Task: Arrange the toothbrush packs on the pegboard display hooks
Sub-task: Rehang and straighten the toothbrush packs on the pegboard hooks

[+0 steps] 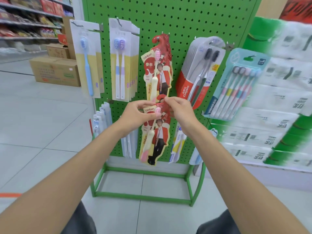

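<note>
Canban pack held against the green pegboard

Both hands hold one red and cream toothbrush pack (156,132) in front of the lower middle of the pegboard (168,14). The left hand (135,115) pinches its upper left edge beside the word "canban". The right hand (180,108) pinches the red hook-shaped top between thumb and forefinger. The held pack carries a pink and cream brush and a printed figure in a red jacket.

Just above it a bunch of matching canban packs (159,68) hangs from a hook, with "canban" and Chinese characters on the front one. To the right hangs a tilted row of red Colgate packs (197,76) with dark-bristled brushes. Beyond them is a pale teal five-brush pack (236,85) with lettering along its lower edge that looks like "YIBAO". To the left hang two-brush packs (121,65) in white and yellow and a single blue-brush pack (87,61); their print is too small to read. More packs hang low on the board, partly hidden by the arms.

The board stands on a green metal frame (143,198) over pale grey floor tiles (42,124). A printed cardboard box (55,71) sits on the floor at left, with stocked store shelves (25,17) behind. Blurred white and green stacked goods (278,98) fill the right side
</note>
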A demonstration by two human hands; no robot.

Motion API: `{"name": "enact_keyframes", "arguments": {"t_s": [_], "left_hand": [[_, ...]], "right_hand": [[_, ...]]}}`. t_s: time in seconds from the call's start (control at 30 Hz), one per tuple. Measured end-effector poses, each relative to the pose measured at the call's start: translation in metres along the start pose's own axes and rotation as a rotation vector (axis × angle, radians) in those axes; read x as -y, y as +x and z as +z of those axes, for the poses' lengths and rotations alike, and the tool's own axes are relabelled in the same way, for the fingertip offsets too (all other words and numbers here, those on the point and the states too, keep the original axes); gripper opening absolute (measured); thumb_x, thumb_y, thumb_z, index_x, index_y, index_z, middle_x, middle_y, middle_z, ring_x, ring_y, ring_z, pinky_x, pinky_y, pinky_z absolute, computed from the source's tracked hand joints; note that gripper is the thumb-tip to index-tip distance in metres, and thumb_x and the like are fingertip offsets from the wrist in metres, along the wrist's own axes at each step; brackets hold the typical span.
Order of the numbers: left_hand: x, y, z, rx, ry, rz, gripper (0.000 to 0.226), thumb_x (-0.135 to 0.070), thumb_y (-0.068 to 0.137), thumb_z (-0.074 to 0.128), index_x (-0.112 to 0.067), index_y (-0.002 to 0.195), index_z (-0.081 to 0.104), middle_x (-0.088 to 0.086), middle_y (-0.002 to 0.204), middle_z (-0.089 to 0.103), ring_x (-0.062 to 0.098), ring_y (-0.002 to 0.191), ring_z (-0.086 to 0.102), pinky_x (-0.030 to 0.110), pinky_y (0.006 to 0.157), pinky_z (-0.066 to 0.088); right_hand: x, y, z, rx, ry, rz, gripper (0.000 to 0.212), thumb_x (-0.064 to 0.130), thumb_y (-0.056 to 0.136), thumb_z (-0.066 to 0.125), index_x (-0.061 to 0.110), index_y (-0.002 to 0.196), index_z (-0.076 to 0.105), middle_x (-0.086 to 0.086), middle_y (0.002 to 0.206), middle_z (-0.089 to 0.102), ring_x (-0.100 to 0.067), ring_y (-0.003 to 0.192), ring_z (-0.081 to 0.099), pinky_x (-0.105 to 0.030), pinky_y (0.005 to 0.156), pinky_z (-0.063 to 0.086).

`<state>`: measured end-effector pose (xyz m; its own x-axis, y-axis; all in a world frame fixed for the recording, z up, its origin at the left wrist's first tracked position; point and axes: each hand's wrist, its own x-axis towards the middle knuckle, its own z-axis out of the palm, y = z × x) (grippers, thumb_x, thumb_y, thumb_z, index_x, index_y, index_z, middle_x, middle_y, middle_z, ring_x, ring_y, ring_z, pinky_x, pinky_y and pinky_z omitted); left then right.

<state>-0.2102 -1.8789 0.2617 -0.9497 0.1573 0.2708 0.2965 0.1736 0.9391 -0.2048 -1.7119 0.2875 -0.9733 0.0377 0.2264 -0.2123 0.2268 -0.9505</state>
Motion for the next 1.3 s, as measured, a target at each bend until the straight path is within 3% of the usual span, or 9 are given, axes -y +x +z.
{"name": "enact_keyframes", "arguments": {"t_s": [0.13,0.27,0.53,0.77,0.87,0.97,1.07,1.2,1.3], "left_hand": [[0.006,-0.01,-0.005,-0.041,-0.026,-0.027,0.038,-0.022,0.074,0.084,-0.018,0.109,0.071,0.0,0.097,0.074,0.004,0.074,0.07,0.018,0.062,0.053],[0.007,-0.014,-0.014,-0.174,-0.111,-0.067,0.038,-0.029,0.075,0.083,-0.016,0.109,0.072,0.007,0.097,0.075,0.015,0.076,0.07,0.035,0.069,0.057],[0.002,-0.008,-0.01,-0.32,-0.122,-0.077,0.031,-0.032,0.075,0.083,-0.021,0.103,0.074,-0.015,0.07,0.071,-0.001,0.059,0.062,0.015,0.052,0.048],[0.005,-0.01,0.01,-0.23,0.098,0.073,0.04,-0.047,0.084,0.071,-0.024,0.117,0.071,-0.01,0.1,0.073,0.003,0.081,0.065,0.016,0.068,0.049],[0.004,-0.015,0.016,-0.145,0.376,0.15,0.066,-0.067,0.085,0.054,-0.029,0.138,0.05,-0.007,0.131,0.054,0.006,0.118,0.048,0.021,0.09,0.038],[0.002,-0.022,0.02,-0.108,0.55,0.16,0.09,-0.084,0.069,0.045,-0.032,0.142,0.04,-0.007,0.132,0.04,0.007,0.123,0.039,0.031,0.094,0.035],[0.0,-0.024,0.024,-0.072,0.315,0.097,0.083,-0.074,0.069,0.061,-0.032,0.138,0.043,-0.007,0.121,0.053,0.014,0.103,0.06,0.031,0.085,0.051],[0.002,-0.019,0.024,-0.016,-0.039,0.015,0.071,-0.025,0.09,0.068,-0.025,0.152,0.033,0.003,0.11,0.072,0.022,0.102,0.069,0.037,0.086,0.058],[0.004,-0.018,0.022,-0.017,-0.011,0.016,0.061,-0.023,0.095,0.059,-0.029,0.15,0.034,0.005,0.1,0.073,0.015,0.086,0.067,0.032,0.081,0.055]], "right_hand": [[-0.021,-0.013,0.002,0.156,0.057,0.089,0.027,0.029,0.097,0.058,0.006,0.099,0.073,-0.009,0.092,0.075,-0.021,0.081,0.069,-0.039,0.087,0.056],[-0.043,-0.033,0.01,0.352,-0.039,0.202,0.027,0.038,0.093,0.064,0.022,0.074,0.075,0.003,0.076,0.072,-0.019,0.078,0.065,-0.035,0.085,0.053],[-0.08,-0.064,0.031,0.36,0.038,0.282,0.007,0.011,0.084,0.075,0.01,0.087,0.069,0.001,0.078,0.073,-0.009,0.07,0.068,-0.022,0.066,0.054],[-0.087,-0.076,0.02,0.295,-0.234,0.179,0.012,0.007,0.079,0.077,0.003,0.08,0.066,-0.006,0.071,0.066,-0.01,0.06,0.061,-0.027,0.062,0.052],[-0.087,-0.079,0.014,0.14,-0.479,-0.035,0.018,0.018,0.085,0.069,0.017,0.074,0.055,0.001,0.061,0.059,-0.006,0.048,0.049,-0.024,0.052,0.043],[-0.086,-0.084,0.013,0.081,-0.627,-0.198,0.013,0.019,0.091,0.055,0.029,0.099,0.053,0.008,0.059,0.048,-0.005,0.046,0.043,-0.021,0.046,0.03],[-0.086,-0.085,0.015,0.131,-0.606,-0.2,0.075,0.008,0.088,0.045,0.036,0.152,0.019,0.007,0.071,0.045,-0.008,0.056,0.042,-0.025,0.05,0.028],[-0.08,-0.083,0.014,0.217,-0.497,-0.104,0.097,0.009,0.088,0.054,0.039,0.153,-0.012,0.003,0.102,0.051,-0.011,0.07,0.048,-0.033,0.059,0.043],[-0.078,-0.086,0.016,0.272,-0.274,0.003,0.119,0.022,0.085,0.074,0.034,0.151,-0.023,0.026,0.113,0.05,-0.007,0.096,0.061,-0.035,0.085,0.055]]}}
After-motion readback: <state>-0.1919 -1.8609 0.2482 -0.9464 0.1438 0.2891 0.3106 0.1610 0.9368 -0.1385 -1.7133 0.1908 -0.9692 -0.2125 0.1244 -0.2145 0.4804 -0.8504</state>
